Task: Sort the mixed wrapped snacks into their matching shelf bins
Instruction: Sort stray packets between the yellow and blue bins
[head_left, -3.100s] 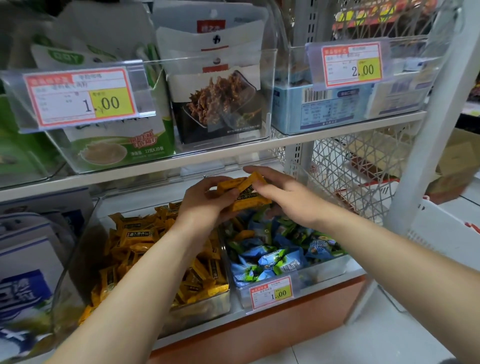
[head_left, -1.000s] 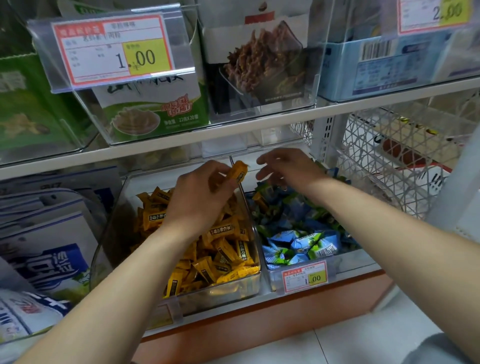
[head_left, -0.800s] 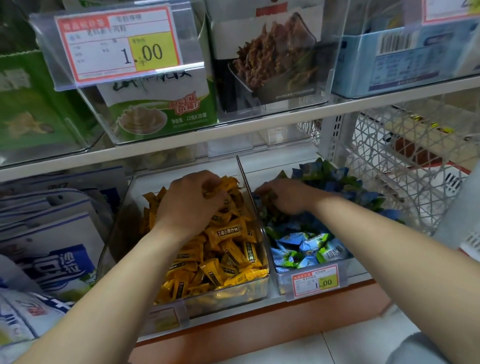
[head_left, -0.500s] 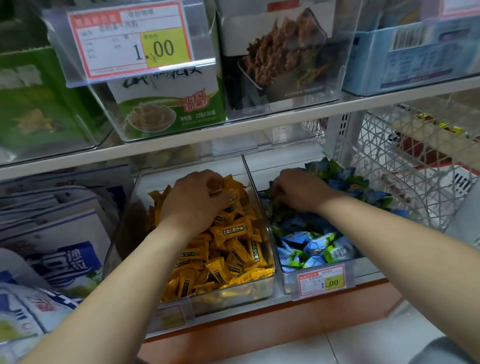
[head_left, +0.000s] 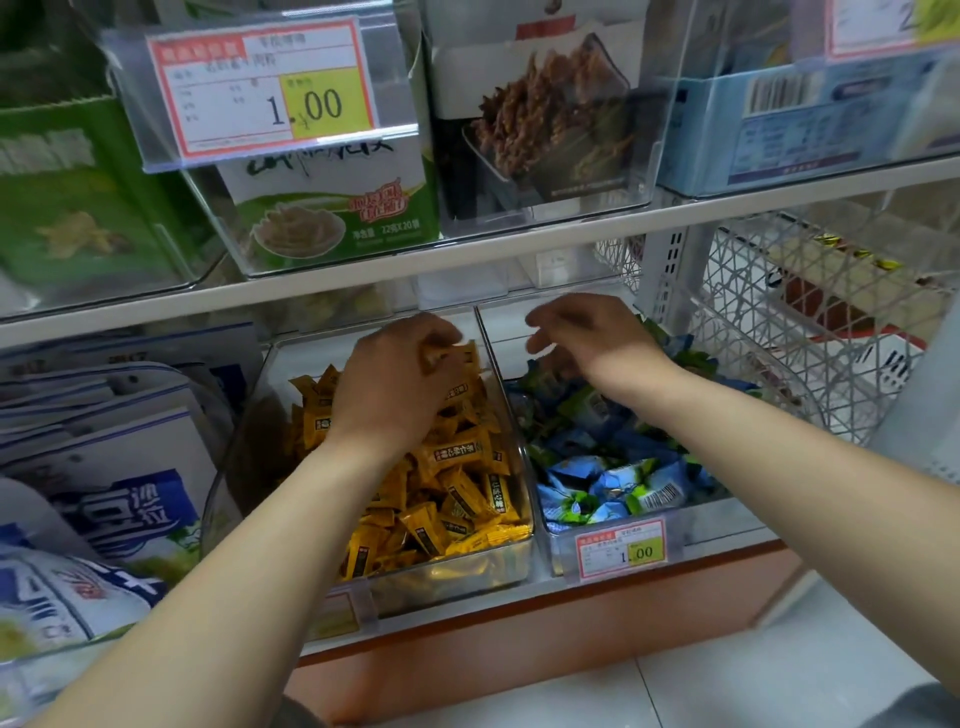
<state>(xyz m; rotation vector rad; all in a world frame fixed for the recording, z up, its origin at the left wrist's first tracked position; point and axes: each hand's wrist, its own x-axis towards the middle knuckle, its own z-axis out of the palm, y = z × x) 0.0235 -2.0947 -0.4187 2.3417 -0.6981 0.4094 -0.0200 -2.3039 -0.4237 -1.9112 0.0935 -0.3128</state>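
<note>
Item: yellow wrapped snacks (head_left: 457, 483), heaped in the left clear bin (head_left: 519, 564) on the lower shelf (head_left: 727, 540).

Your left hand (head_left: 395, 384) hung over the back of that heap, its fingers (head_left: 434, 338) curled. One yellow packet (head_left: 460, 353) sat at their tips; motion blur left it unclear whether it was pinched or merely lying there.

Item: blue-and-green wrapped snacks (head_left: 613, 483), in the right clear bin (head_left: 737, 522), behind a price tag (head_left: 621, 548).

Your right hand (head_left: 587, 338) hovered above these, fingers loosely bent and apart, holding nothing.

Relation: your right hand was the nearer to any stray in that pile. The matching bin lay to its left, across the shared wall (head_left: 496, 374).
</note>
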